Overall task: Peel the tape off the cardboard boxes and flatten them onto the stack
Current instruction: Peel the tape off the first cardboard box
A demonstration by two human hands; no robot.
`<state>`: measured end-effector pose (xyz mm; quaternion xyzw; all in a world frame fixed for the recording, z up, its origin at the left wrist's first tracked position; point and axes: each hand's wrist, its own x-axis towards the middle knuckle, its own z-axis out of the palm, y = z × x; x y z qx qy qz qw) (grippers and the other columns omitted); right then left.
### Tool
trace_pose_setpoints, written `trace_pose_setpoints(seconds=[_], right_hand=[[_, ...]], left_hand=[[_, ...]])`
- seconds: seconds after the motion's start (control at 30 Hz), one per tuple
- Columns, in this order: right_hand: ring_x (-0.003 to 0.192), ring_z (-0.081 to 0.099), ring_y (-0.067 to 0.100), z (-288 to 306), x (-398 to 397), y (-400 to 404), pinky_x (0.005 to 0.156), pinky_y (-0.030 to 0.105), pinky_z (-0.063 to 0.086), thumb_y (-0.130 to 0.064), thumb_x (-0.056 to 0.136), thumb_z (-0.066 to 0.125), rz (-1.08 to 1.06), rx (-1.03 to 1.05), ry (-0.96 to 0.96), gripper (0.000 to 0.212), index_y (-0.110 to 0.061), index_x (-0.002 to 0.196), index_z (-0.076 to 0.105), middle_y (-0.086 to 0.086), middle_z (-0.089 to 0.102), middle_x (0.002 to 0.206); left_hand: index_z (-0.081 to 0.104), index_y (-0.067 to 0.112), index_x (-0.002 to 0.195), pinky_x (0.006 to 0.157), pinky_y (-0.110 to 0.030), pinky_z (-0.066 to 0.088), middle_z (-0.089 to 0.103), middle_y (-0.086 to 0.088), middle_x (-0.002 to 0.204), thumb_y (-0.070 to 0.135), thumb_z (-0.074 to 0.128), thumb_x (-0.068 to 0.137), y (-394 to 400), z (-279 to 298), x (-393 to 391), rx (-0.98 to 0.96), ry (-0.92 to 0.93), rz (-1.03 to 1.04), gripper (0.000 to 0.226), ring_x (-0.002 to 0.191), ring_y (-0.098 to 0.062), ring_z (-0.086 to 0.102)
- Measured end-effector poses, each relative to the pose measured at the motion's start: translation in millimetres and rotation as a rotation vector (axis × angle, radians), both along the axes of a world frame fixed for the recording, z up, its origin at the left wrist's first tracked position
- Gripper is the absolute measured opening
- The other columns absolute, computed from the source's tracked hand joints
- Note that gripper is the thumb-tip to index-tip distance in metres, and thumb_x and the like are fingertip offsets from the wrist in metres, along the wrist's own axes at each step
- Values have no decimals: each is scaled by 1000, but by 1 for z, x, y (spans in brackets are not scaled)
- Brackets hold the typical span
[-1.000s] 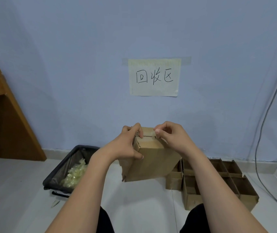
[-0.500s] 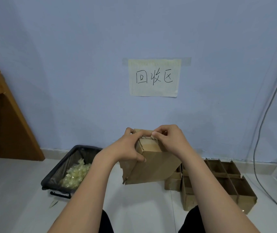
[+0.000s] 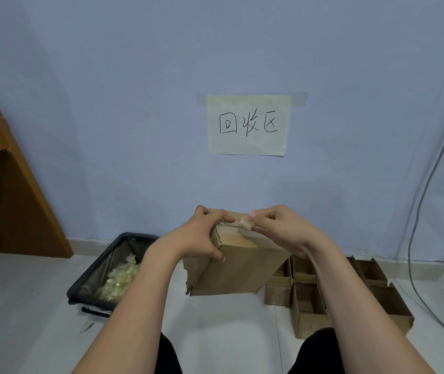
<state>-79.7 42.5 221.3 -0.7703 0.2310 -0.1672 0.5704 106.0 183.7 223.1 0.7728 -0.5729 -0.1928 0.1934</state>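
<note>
1. The cardboard box is up in the air over the floor, tilted, held between both hands in front of the wall.
2. Left hand has its grip clamped on the box's upper left corner, fingers over the top edge, thumb down on the near face.
3. Right hand has its grip pinched together on a scrunched bit of tape, right at the box's top edge, just beside the left fingertips.
4. Below and left of the left grip sits a black bin, with a heap of pale balled-up tape inside.
5. Below the right grip, on the floor by the wall, a cluster of open boxes.
6. Above both grips, a handwritten paper note taped to the wall.
</note>
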Motion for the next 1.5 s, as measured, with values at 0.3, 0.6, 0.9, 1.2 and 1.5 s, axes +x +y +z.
trace_pose_setpoints(seconds=[0.3,0.6,0.9,1.2,1.5], right_hand=[[70,65,13,-4,11,4,72,26,53,-27,86,76,-254,-220,47,31,-30,116,71,3,70,88],[80,69,5,0,13,10,64,21,44,-33,79,83,-329,-259,156,16,-20,87,78,-3,74,82],[83,62,11,-4,12,11,63,22,44,-19,71,88,-291,-337,232,25,-20,86,68,-1,66,94],[83,61,3,-1,14,10,61,12,39,-25,74,87,-254,-374,267,11,-23,78,77,-5,70,88],[75,59,6,-3,17,14,59,17,40,-19,77,85,-210,-403,352,10,-23,79,76,-5,63,87]], left_hand=[[43,50,142,101,-34,48,28,6,133,29,87,70,-3,-3,0,12,14,9,88,118,-21,49],[40,50,147,100,-32,47,28,5,135,30,86,73,-4,-3,-2,33,9,17,89,118,-20,48],[40,51,146,104,-35,47,28,5,133,28,85,73,-3,-4,-3,59,-1,11,89,117,-20,48],[40,49,146,100,-31,46,28,5,133,25,85,73,-3,-5,-3,59,2,8,90,116,-19,48],[43,49,137,93,-30,45,25,5,134,17,80,73,3,-6,4,115,-45,21,81,118,-22,48]])
